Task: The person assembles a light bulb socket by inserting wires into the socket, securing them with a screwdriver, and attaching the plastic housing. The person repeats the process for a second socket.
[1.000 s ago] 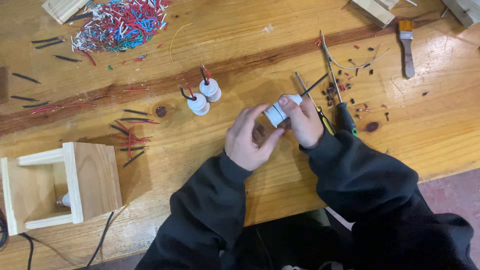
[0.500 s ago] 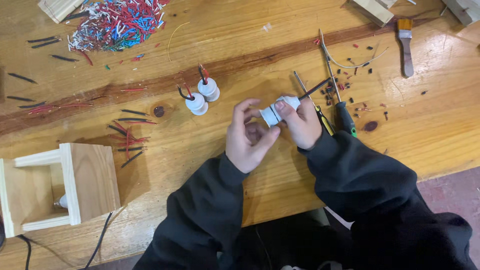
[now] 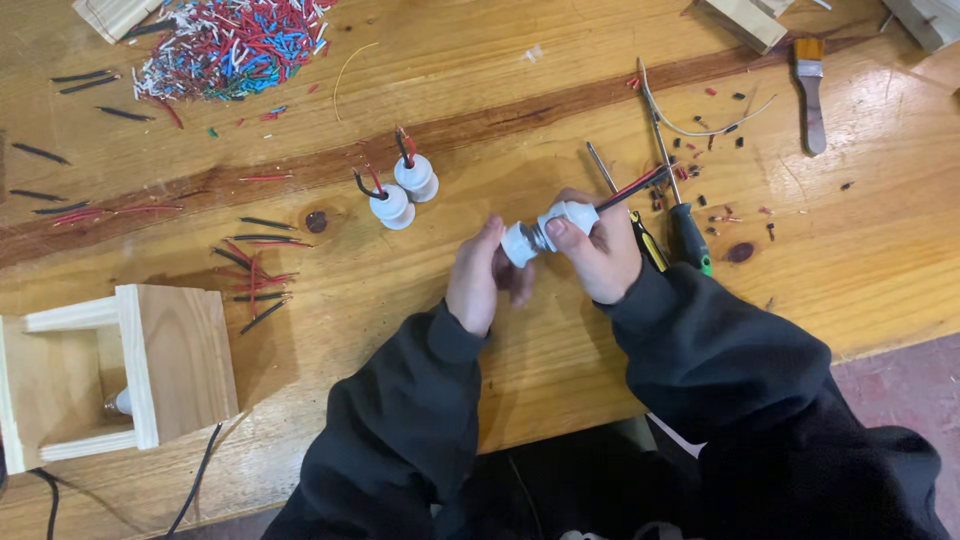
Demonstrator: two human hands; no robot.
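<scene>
Both of my hands hold one white lamp socket (image 3: 548, 231) above the wooden workbench (image 3: 480, 110). My left hand (image 3: 483, 277) grips its left white part. My right hand (image 3: 596, 250) grips its right part, from which a red and a black wire (image 3: 640, 184) stick out to the upper right. A metal piece shows between the two white parts. Two more white sockets (image 3: 403, 190) with short red and black wires stand on the bench to the left of my hands.
Two screwdrivers (image 3: 680, 220) lie just right of my right hand. A pile of coloured wire scraps (image 3: 230, 45) is at the top left, cut wire pieces (image 3: 255, 265) at left, a wooden box (image 3: 110, 370) at the lower left, a paintbrush (image 3: 811, 85) at the top right.
The two white parts of the socket have come slightly apart, and my left hand has slid a little lower and to the left. Both hands stay on the socket.
</scene>
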